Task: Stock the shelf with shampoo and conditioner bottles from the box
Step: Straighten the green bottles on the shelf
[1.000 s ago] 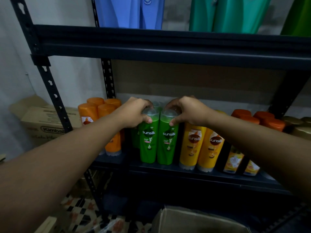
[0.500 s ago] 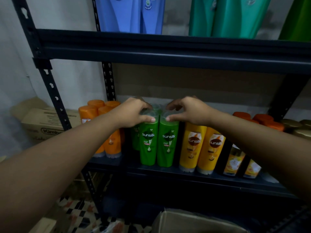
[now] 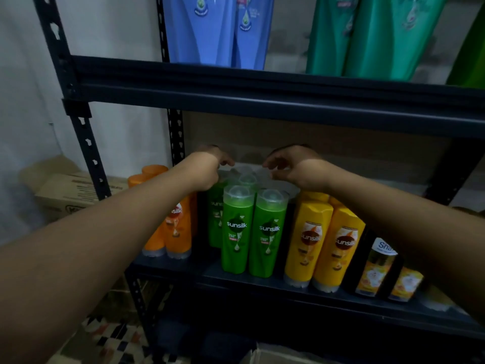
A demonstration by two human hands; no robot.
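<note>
Two green Sunsilk bottles (image 3: 237, 229) (image 3: 267, 232) with clear caps stand side by side at the front of the dark metal shelf (image 3: 262, 286), with more green bottles (image 3: 215, 214) behind them. My left hand (image 3: 207, 170) hovers over the back row's caps, its fingers loosely curled and holding nothing. My right hand (image 3: 294, 166) is level with it on the right, also loosely curled above the rear caps. Neither hand touches the front pair. The cardboard box (image 3: 278, 355) shows only its top edge at the bottom.
Orange bottles (image 3: 178, 224) stand left of the green ones, yellow bottles (image 3: 312, 237) and small dark ones (image 3: 378, 266) to the right. The upper shelf (image 3: 262, 95) holds blue and teal bottles just above my hands. A carton (image 3: 76, 190) sits beyond the left upright.
Both hands have let go of the two front green bottles' caps and moved back and up over the rear row. The front bottles stand where they were set.
</note>
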